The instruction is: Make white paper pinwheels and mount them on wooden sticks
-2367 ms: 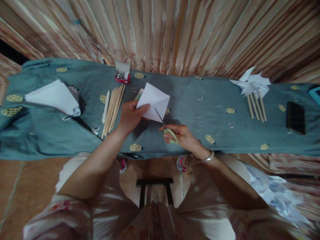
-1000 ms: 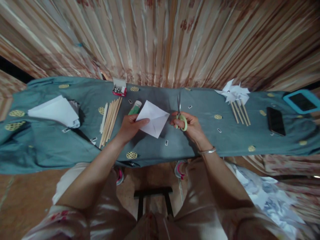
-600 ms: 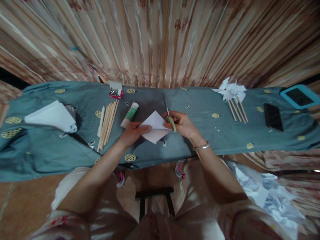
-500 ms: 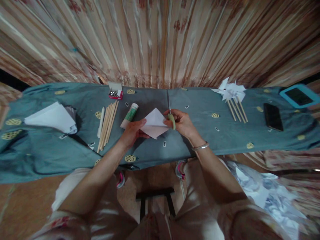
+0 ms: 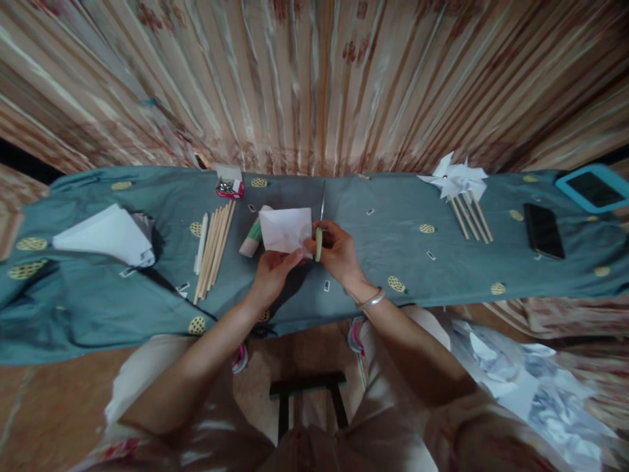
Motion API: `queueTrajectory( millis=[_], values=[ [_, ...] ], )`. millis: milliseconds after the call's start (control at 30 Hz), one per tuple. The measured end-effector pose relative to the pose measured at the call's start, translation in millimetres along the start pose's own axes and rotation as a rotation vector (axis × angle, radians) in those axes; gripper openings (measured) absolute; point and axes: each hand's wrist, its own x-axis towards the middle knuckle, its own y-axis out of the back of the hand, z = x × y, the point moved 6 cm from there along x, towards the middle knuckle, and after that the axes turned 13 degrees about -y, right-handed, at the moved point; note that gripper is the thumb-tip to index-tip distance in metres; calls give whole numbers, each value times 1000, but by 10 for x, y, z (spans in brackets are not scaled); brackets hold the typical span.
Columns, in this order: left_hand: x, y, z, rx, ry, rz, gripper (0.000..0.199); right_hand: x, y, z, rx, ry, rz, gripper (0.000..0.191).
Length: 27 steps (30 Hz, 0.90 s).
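A white square of paper (image 5: 286,228) is held up over the cloth, with faint creases in it. My left hand (image 5: 274,274) pinches its lower edge between thumb and fingers. Scissors (image 5: 319,242) with pale green handles hang in my right hand (image 5: 337,254), blades pointing away from me. The fingertips of that hand also touch the paper's right edge. Behind the paper lies a green and white glue stick (image 5: 252,240), partly covered by it.
To the left are wooden sticks (image 5: 215,252), a white pencil-like stick (image 5: 201,244), an open box of pins (image 5: 229,183) and stacked paper (image 5: 105,235). Right lie paper pinwheels (image 5: 459,178), a phone (image 5: 543,231) and a blue-framed tablet (image 5: 594,188). Crumpled paper (image 5: 535,387) fills a bag below.
The paper has turned from a diamond to a squarer position and shifted left, now over the glue stick. My right hand has come left with the scissors; my left hand grips the lower edge.
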Motion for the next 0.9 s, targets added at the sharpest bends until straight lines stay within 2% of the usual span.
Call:
queueTrajectory(
  millis=[100,200,467,700,900],
  values=[
    [19,85,1,-13,12,77,39,-17,-32,41,43,-60,-36,53],
    [31,107,12,-63,45,98,35,-12,-57,58,113,-116,-100,56],
    [53,162,12,-70,103,188,37,-4,-82,72,181,-136,-143,57],
    [168,315,110,22,35,257,35,-128,-134,-7,129,-136,-236,52],
    [282,491,223,15,-45,354,41,-344,-172,70,15,-261,-423,53]
  ],
)
